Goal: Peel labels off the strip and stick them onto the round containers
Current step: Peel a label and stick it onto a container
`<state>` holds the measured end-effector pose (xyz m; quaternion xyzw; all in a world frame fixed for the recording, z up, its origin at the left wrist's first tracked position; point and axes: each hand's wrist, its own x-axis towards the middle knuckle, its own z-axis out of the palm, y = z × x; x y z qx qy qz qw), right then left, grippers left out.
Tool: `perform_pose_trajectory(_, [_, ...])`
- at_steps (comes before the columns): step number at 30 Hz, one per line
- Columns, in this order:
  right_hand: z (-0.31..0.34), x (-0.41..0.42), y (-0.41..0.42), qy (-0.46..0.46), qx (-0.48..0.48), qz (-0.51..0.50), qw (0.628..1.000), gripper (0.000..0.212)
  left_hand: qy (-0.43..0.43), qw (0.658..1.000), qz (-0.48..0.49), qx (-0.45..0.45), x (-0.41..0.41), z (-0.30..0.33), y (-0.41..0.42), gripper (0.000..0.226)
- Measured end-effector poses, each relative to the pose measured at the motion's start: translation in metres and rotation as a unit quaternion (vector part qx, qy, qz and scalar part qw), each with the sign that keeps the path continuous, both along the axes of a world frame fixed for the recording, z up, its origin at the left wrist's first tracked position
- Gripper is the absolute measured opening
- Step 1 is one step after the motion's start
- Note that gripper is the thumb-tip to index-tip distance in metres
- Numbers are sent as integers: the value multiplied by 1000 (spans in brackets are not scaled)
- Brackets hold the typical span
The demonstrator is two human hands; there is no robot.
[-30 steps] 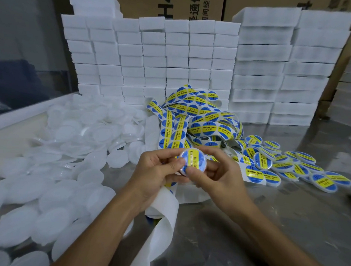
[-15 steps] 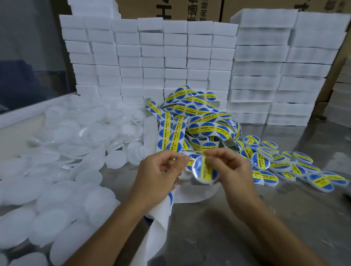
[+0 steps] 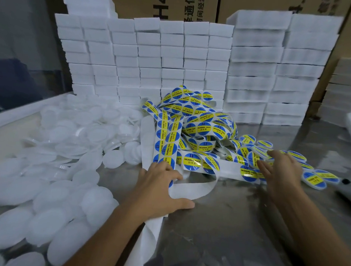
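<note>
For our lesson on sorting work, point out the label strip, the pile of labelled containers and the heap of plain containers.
label strip (image 3: 167, 140): head view, on a blue and yellow label.
labelled containers (image 3: 314, 178): head view, on one lid's label.
plain containers (image 3: 55, 200): head view, on one white lid.

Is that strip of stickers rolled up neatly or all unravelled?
Unravelled: the label strip lies in a loose tangled heap, with bare backing paper trailing off the table edge.

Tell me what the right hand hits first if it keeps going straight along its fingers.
Probably the labelled containers piled just past the right hand; its fingertips already seem to touch them, though depth is unclear.
</note>
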<state>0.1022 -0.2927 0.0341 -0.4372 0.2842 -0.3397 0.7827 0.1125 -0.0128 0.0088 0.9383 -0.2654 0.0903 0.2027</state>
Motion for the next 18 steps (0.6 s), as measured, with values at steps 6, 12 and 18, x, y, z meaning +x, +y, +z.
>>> perform_pose_trajectory(6, [1, -5, 18, 43, -129, 37, 990, 7, -20, 999, -8, 28, 0, 1, -3, 38])
perform_pose_trajectory(12, [-7, -11, 47, 125, -432, 193, 872, 11, -30, 999, -21, 10, 0, 1, -4, 19])
perform_pose_trajectory(18, [-12, -9, 62, 102, -320, 323, 885, 17, -28, 999, -22, -5, 1, 0, -1, 10])
